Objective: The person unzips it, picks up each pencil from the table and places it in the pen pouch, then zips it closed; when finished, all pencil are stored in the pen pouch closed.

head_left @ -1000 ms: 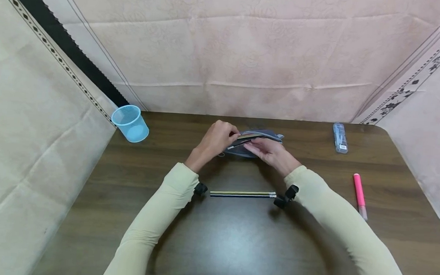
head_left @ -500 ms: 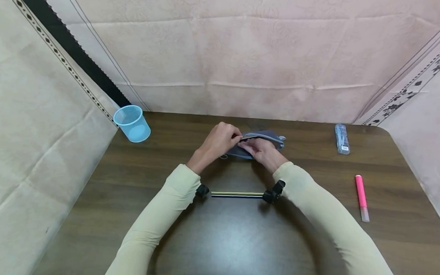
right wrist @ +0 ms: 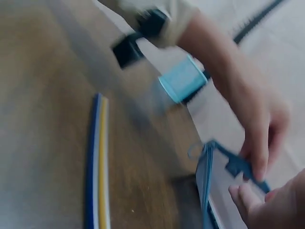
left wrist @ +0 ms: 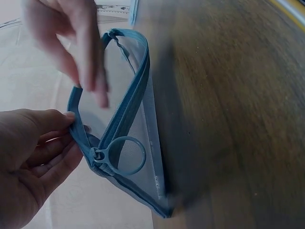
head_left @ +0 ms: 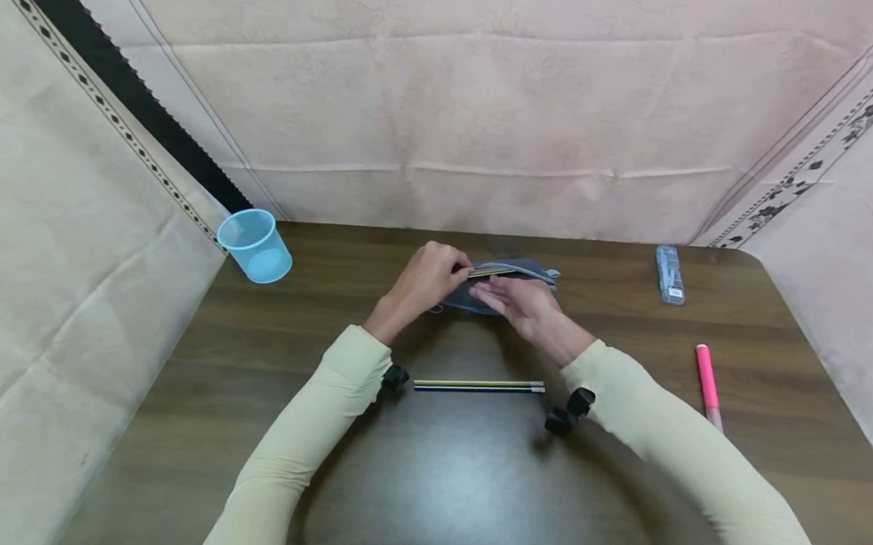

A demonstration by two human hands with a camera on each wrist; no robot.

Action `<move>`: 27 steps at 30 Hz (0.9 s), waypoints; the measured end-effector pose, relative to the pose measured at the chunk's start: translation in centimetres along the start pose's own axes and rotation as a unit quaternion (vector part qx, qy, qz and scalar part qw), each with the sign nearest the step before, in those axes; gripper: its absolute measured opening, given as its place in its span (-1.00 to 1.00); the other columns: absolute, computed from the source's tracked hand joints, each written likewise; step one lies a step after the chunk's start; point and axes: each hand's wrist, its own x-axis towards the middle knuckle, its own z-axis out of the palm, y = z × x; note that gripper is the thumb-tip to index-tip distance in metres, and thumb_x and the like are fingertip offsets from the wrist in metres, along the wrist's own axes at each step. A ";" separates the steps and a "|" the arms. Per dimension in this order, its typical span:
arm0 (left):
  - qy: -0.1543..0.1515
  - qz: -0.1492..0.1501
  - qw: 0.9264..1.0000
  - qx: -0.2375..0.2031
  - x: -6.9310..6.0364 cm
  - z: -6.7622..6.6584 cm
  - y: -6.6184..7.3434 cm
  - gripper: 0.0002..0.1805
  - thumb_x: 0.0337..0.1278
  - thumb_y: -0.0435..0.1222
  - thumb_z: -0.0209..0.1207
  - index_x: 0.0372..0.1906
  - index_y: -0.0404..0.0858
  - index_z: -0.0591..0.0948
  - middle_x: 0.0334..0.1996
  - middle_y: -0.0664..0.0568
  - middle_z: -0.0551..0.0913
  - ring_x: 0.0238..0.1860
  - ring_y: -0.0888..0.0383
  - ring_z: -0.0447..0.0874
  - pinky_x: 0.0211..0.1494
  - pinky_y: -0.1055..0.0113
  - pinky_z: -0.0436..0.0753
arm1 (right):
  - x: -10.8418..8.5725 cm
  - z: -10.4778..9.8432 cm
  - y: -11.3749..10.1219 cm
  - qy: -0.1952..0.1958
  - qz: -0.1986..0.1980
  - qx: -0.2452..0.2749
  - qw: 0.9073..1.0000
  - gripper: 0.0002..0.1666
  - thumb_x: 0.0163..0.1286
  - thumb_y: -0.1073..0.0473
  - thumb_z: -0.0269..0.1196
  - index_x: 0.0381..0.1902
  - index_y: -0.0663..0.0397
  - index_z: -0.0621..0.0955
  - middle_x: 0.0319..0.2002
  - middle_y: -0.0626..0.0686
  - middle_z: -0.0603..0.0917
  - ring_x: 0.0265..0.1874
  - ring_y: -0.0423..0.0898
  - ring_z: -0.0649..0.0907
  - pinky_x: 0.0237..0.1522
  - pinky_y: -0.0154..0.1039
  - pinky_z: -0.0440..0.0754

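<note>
A blue zip pouch (head_left: 468,300) with see-through sides stands near the table's back edge, its mouth spread apart. My left hand (head_left: 423,282) pinches one zip edge between thumb and fingers. Near that grip hangs the round zip pull (left wrist: 127,139). Over the mouth is my right hand (head_left: 529,306), its fingers extended and blurred in the left wrist view; nothing shows in them. Two pencils (head_left: 478,386), one yellow-striped and one dark blue, lie side by side on the table nearer me.
A light blue mesh cup (head_left: 263,255) stands at the back left corner. On the right lie a small blue clear case (head_left: 670,275) and a pink marker (head_left: 707,377). Cloth hangs behind the brown table (head_left: 337,481).
My right hand moved left against the pouch mouth, then drew back to the right with its fingers straighter. The left hand keeps its pinch; the pencils stay put.
</note>
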 end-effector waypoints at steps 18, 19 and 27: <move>-0.001 -0.010 1.000 0.009 -0.1 -0.2 -0.4 -0.83 0.32 -0.26 0.28 -0.16 -0.24 0.81 -0.23 -0.02 0.82 -0.32 0.19 0.66 -0.15 0.30 0.67 | -3.8 -3.1 6.7 -0.162 -0.442 -0.721 0.508 -0.91 0.30 0.31 0.38 -0.29 0.03 0.79 -0.33 -0.06 0.74 -0.25 -0.14 0.65 -0.14 -0.17 0.63; -0.001 -0.012 1.000 0.010 -0.1 -0.2 -0.4 -0.83 0.32 -0.26 0.28 -0.16 -0.24 0.81 -0.23 -0.02 0.82 -0.32 0.19 0.66 -0.16 0.30 0.67 | -3.7 -3.1 6.8 -0.160 -0.442 -0.725 0.503 -0.91 0.29 0.31 0.39 -0.30 0.03 0.79 -0.34 -0.06 0.74 -0.25 -0.13 0.65 -0.13 -0.16 0.63; -0.003 -0.013 1.000 0.015 -0.2 -0.2 -0.6 -0.81 0.35 -0.24 0.26 -0.16 -0.22 0.81 -0.22 0.00 0.82 -0.29 0.20 0.67 -0.14 0.31 0.67 | -3.8 -3.3 7.0 -0.153 -0.419 -0.754 0.482 -0.91 0.29 0.30 0.38 -0.30 0.01 0.79 -0.32 -0.05 0.74 -0.24 -0.10 0.65 -0.12 -0.09 0.62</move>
